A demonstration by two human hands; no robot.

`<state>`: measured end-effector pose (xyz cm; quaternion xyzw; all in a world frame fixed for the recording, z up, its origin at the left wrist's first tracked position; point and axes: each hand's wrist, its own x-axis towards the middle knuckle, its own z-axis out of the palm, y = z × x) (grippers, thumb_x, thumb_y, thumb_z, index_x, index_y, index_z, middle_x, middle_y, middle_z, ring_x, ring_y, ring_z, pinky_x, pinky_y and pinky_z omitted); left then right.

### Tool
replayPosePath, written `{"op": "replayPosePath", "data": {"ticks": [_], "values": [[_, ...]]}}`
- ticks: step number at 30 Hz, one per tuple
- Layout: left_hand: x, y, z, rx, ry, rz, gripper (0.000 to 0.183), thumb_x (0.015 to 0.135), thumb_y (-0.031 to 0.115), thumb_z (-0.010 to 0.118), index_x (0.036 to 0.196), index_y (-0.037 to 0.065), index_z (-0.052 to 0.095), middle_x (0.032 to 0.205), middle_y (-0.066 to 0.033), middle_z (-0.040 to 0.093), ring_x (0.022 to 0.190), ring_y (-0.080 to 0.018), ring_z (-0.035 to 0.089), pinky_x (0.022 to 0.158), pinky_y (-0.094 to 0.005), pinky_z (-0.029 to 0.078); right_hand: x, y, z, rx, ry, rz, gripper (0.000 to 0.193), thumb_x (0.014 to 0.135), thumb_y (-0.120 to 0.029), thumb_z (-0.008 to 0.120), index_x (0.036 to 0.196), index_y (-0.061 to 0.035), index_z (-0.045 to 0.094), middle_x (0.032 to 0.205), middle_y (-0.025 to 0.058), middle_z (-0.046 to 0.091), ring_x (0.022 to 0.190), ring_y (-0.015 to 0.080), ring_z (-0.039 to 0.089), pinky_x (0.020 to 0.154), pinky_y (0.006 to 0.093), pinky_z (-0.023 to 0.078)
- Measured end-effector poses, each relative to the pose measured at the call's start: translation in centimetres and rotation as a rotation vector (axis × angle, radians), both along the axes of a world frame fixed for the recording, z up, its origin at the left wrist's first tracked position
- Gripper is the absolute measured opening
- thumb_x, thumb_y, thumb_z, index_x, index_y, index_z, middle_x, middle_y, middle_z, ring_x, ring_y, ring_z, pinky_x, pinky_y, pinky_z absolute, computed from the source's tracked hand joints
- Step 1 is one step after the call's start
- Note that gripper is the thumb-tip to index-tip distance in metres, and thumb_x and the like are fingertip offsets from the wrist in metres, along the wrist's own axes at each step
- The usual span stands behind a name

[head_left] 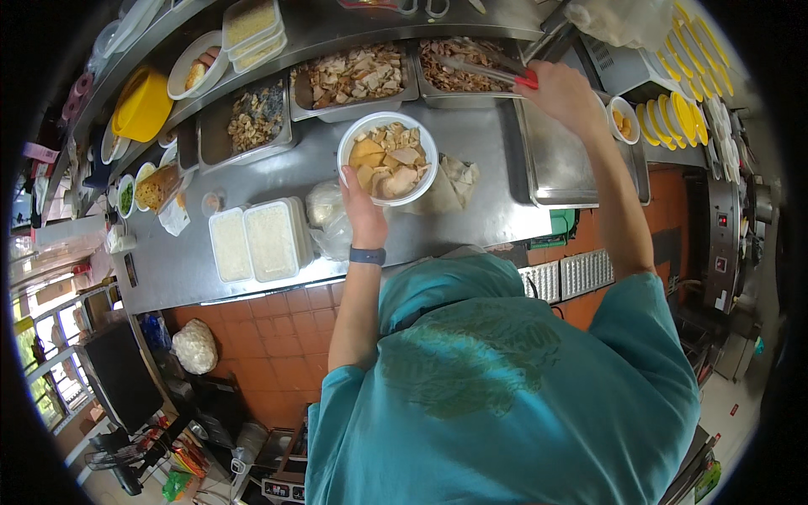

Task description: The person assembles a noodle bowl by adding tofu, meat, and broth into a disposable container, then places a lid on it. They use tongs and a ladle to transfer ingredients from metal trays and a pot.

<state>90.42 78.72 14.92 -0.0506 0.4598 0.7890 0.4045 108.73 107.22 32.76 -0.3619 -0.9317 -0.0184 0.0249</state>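
My left hand (364, 212) is closed on the near left rim of a round white bowl (431, 177). Pale chopped pieces and larger yellow-orange slices (367, 153) fill it. At the upper right my right hand (557, 91) grips metal tongs (481, 72) with red handle ends. The tongs' tips lie over a steel tray (467, 100) of browned chopped meat, and whether they pinch any is too small to tell. Left of this tray stand another tray of chopped pale meat (360, 76) and a tray of lumpy pieces (252, 116).
Lidded white rectangular containers (271, 240) stand beside a clear plastic bag (330, 206) on the steel counter (172, 261). A beige cloth (448, 187) lies by the bowl. Right are a flat steel tray (560, 160) and a small food cup (624, 118). A yellow bowl (141, 103) sits left.
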Motion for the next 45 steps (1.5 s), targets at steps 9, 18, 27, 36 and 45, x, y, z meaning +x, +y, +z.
{"op": "replayPosePath", "data": {"ticks": [9,18,27,36,45], "values": [[2.8,1.3,-2.1,0.088,0.024,-0.200,0.065,0.103,0.051,0.041,0.148,0.004,0.030,0.147,-0.0126,0.041,0.134,-0.0246,0.044,0.108,-0.0381,0.041,-2.5,5.3,-11.0,-0.091,-0.224,-0.064,0.049,0.086,-0.047,0.067,0.098,-0.0002,0.068,0.097,0.0188,0.071,0.094,0.0375,0.069,0.078,0.0450,0.057],[5.6,5.1,-3.6,0.105,-0.112,-0.213,0.059,0.104,0.048,0.041,0.146,0.008,0.033,0.143,-0.0091,0.046,0.129,-0.0237,0.049,0.105,-0.0384,0.045,-1.0,4.9,-11.7,-0.391,-0.011,-0.128,0.038,0.094,-0.040,0.060,0.093,-0.0025,0.066,0.072,0.0151,0.068,0.064,0.0270,0.068,0.056,0.0374,0.054],[6.1,11.5,-6.3,0.118,-0.281,-0.237,0.062,0.100,0.056,0.045,0.146,0.017,0.034,0.146,-0.0055,0.045,0.133,-0.0252,0.045,0.108,-0.0450,0.041,5.5,-2.4,-2.1,-0.845,0.117,-0.236,0.038,0.096,-0.040,0.061,0.088,-0.0020,0.062,0.058,0.0051,0.058,0.044,0.0114,0.054,0.041,0.0272,0.042],[5.9,10.6,-7.2,0.254,-0.270,-0.266,0.070,0.098,0.060,0.043,0.147,0.012,0.034,0.148,-0.0075,0.044,0.133,-0.0249,0.046,0.112,-0.0411,0.037,7.1,-8.8,-1.5,-0.859,0.070,-0.260,0.041,0.092,-0.042,0.063,0.093,-0.0016,0.063,0.067,0.0136,0.062,0.055,0.0237,0.062,0.055,0.0365,0.050],[5.5,8.3,-4.4,0.010,-0.105,-0.225,0.059,0.100,0.050,0.052,0.142,0.009,0.043,0.135,-0.0089,0.055,0.117,-0.0210,0.057,0.098,-0.0363,0.047,6.8,-8.5,-3.7,-0.459,0.069,0.005,0.036,0.091,-0.037,0.066,0.093,-0.0018,0.064,0.073,0.0177,0.064,0.067,0.0317,0.065,0.063,0.0410,0.049]]}}
